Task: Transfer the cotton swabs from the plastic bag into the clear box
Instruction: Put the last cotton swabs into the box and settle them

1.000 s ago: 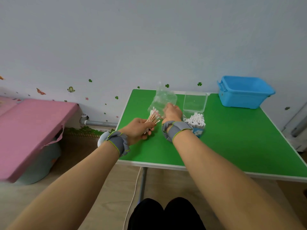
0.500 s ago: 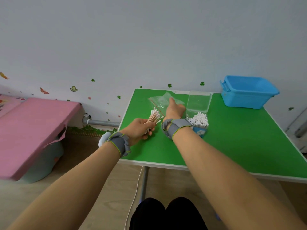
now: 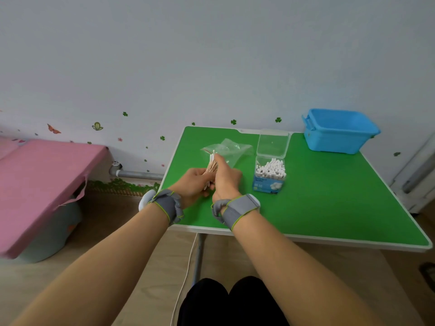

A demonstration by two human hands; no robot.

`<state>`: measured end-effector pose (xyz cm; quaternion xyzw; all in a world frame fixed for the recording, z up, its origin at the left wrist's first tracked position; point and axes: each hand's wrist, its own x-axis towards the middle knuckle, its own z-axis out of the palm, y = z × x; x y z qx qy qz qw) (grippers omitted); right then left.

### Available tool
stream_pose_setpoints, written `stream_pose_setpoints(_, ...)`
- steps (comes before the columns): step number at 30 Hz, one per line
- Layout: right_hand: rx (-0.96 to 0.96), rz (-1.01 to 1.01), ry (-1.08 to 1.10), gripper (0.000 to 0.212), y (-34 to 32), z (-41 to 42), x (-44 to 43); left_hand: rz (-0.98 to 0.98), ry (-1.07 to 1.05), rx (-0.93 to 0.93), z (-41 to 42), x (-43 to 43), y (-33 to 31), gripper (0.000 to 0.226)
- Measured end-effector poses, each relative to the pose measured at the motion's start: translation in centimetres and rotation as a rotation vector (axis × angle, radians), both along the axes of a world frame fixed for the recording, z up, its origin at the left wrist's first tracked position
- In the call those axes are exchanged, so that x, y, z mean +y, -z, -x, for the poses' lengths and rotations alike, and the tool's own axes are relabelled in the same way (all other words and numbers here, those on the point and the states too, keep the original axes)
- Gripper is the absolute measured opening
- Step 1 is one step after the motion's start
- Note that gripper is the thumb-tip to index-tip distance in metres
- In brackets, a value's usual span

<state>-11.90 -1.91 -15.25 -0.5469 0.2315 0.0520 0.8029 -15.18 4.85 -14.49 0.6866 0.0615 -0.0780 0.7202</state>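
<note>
Left hand (image 3: 195,182) grips a bundle of cotton swabs (image 3: 211,164), fingers curled round the wooden sticks, white tips pointing away toward the wall. Same grip and same spot as half a second ago.

The right hand (image 3: 226,178) has changed. It was stretched forward onto the plastic bag (image 3: 231,149); now it is pulled back and pressed against the right side of the bundle, one finger lying up along the swab tips. The other fingers are hidden behind the back of the hand, so I cannot tell if it grasps the bundle or only touches it.

The bag is let go and lies flat and crumpled on the green table (image 3: 329,208), just beyond the bundle.

The clear box (image 3: 269,182) stands unmoved to the right of the hands, lid (image 3: 273,143) flipped open behind it, packed with upright boxed swabs (image 3: 270,167). Blue bin (image 3: 339,131) sits at the far right corner.
</note>
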Motion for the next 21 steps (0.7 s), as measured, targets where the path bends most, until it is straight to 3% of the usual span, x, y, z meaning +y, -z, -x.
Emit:
stream_pose_setpoints(4,0.01,-0.064,-0.079,0.066,0.1,0.6,-0.1,-0.024,0.002,-0.035,0.2,-0.5,0.1,0.038)
stream_pose_setpoints(8,-0.009,-0.063,-0.145,0.034,-0.1,0.5,-0.3,-0.096,-0.023,-0.076,0.3,-1.2,0.0,0.033)
stream_pose_setpoints(11,-0.005,-0.063,-0.191,0.025,-0.2,-0.3,-0.8,-0.087,-0.043,-0.105,0.4,-1.6,-0.1,0.017)
stream_pose_setpoints(13,0.003,-0.028,-0.19,0.018,-0.2,-0.8,-1.1,-0.089,-0.024,-0.122,0.5,-1.7,-0.1,0.022)
stream_pose_setpoints(17,0.0,-0.049,-0.178,0.022,-0.4,-1.4,-1.6,-0.116,-0.013,-0.131,0.4,-2.1,-0.2,0.036)
stream_pose_setpoints(21,-0.001,-0.088,-0.17,0.026,-0.6,-1.9,-1.9,-0.269,-0.06,-0.124,0.0,-2.4,-0.2,0.024)
